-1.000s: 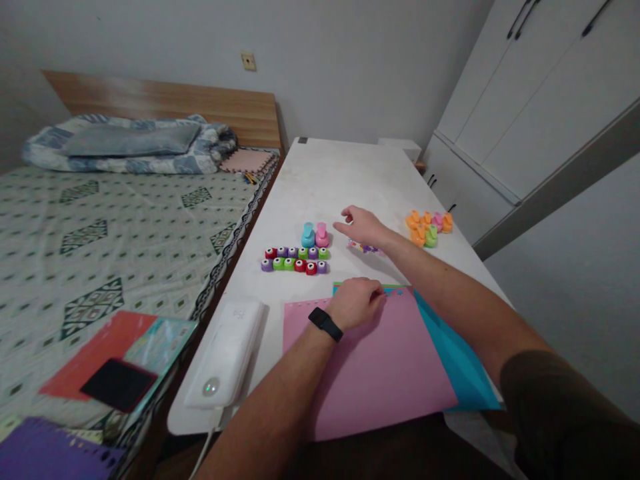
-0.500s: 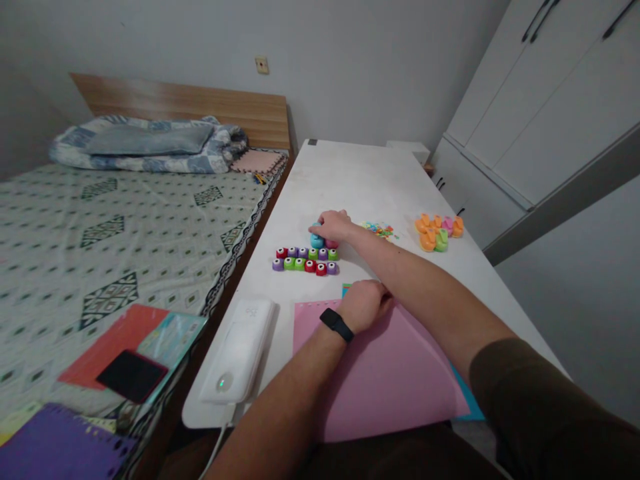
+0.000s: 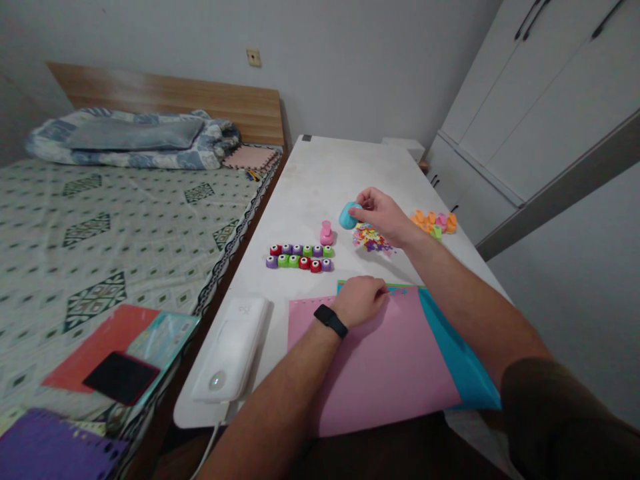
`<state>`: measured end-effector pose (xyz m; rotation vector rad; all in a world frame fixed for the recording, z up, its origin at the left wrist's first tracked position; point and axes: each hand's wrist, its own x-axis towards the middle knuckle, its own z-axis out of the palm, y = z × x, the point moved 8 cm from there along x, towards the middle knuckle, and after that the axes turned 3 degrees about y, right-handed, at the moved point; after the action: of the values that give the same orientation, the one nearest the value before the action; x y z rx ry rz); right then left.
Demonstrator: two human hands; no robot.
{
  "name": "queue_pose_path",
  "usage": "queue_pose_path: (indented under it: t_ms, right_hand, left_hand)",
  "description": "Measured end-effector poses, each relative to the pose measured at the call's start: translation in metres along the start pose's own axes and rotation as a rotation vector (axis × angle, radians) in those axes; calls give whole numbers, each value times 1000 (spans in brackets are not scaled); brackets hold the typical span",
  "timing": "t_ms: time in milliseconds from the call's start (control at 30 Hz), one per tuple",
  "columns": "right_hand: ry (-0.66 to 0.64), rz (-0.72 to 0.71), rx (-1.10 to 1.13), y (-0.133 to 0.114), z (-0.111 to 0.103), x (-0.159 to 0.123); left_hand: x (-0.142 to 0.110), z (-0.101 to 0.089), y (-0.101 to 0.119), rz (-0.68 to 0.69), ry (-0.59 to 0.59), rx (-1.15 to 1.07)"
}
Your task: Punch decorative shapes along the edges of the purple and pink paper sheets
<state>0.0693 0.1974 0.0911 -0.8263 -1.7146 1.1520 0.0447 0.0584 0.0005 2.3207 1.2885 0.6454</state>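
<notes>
Teal craft punch (image 3: pixel 349 216), domed, sat grasped in the right hand (image 3: pixel 381 216), now lifted clear of the pink punch (image 3: pixel 327 234) it had stood against.

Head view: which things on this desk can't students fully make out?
Head view:
- blue craft punch: partly hidden by the right hand
- teal sheet: mostly covered by the pink paper and left hand
- coloured paper cut-outs: too small to tell shapes
- purple sheet: cut off by the bottom edge

Your view: head-worn camera | facing forward and down | close range, over your left hand (image 3: pixel 359 301), right hand (image 3: pixel 383 215), table (image 3: pixel 320 177)
</notes>
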Motion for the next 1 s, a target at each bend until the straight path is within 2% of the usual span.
queue_pose_path:
  t_ms: [100, 200, 300, 367, 467, 633, 1000]
  right_hand:
    - [-2, 85, 19, 1, -42, -41]
    - [28, 169, -9, 13, -80, -80]
    - [42, 211, -59, 25, -105, -111]
    - [45, 239, -73, 32, -115, -126]
    - [30, 281, -71, 40, -118, -142]
    - [-15, 311, -48, 46, -111, -153]
    - [51, 308, -27, 51, -121, -164]
  left_hand:
    - [1, 0, -2, 3, 13, -15]
    - [2, 0, -4, -7, 16, -18]
    - [3, -1, -5, -17, 16, -17]
    - [3, -1, -5, -22, 15, -17]
    - [4, -1, -4, -26, 11, -20]
    - [5, -2, -3, -26, 7, -27]
    - [6, -1, -2, -39, -10, -15]
